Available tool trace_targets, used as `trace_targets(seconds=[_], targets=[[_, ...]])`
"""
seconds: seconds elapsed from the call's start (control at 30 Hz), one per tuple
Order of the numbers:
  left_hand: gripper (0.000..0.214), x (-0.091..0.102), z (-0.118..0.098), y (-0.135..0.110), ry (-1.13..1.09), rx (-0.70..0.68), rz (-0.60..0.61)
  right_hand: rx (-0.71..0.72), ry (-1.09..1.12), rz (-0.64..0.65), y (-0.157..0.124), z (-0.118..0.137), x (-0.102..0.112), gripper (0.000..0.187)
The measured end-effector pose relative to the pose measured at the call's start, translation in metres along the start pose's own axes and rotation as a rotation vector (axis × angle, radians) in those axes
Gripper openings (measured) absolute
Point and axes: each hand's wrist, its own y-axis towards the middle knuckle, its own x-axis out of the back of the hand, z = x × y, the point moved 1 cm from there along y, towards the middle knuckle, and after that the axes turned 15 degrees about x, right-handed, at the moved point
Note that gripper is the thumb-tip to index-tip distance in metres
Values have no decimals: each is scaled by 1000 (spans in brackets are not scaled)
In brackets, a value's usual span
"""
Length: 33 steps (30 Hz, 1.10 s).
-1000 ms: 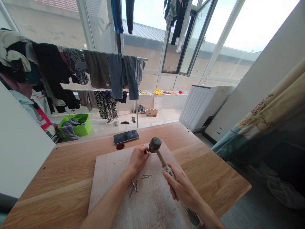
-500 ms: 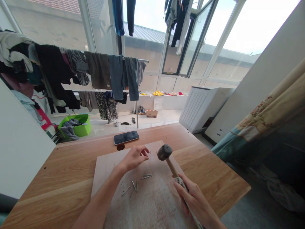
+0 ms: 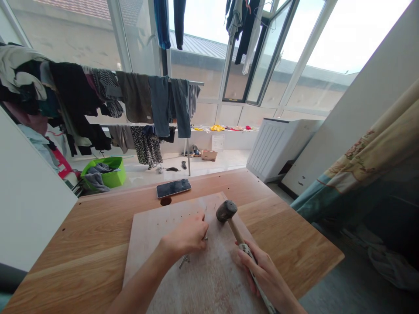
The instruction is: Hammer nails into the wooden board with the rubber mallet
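Gripping the hammer (image 3: pixel 229 217), right hand (image 3: pixel 262 272); left hand (image 3: pixel 186 237) pinches nails (image 3: pixel 183 259) beside it.

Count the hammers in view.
1. The hammer is gripped by the right hand, its head over the board, right of the left hand. None looks hidden.

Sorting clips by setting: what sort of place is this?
Probably a home's glazed balcony or laundry room: clothes on a drying rack, a green laundry basket and a wooden table.
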Motion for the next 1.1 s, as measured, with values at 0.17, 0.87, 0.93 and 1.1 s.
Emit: trace_targets(seconds=[0.17,0.87,0.93,1.1], targets=[[30,-10,3,3,-182,-59,2,-14,-1,8,0,-1,0,48],[18,-34,57,42,-478,60,-415,0,-25,0,0,0,0,48],[17,-34,57,42,-459,70,-428,-12,-19,-4,0,0,-1,51],[14,-33,59,44,-456,95,-439,-16,-39,-22,-1,5,0,52]])
